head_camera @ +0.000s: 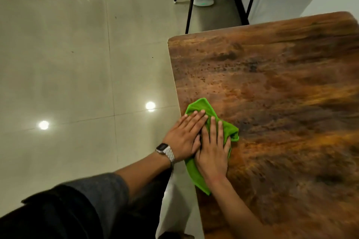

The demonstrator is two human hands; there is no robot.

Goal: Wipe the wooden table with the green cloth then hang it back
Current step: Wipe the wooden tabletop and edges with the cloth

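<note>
Left hand [184, 137] and right hand [212, 151] flat, pressing cloth [202, 105] at table [281, 83] near-left edge, mid-wipe; next, sweeping rest of top, likely.

I see a bright green cloth [210, 116] against a wooden worktop [281, 87] streaked in dark brown and orange, with fine dark speckles towards its upper left. The glossy floor tiles [68, 64] are pale grey-beige. A silver metal wristwatch [165, 151] shows, beside a grey sleeve [101, 190]. Upper frame: black metal chair legs [239, 2].
</note>
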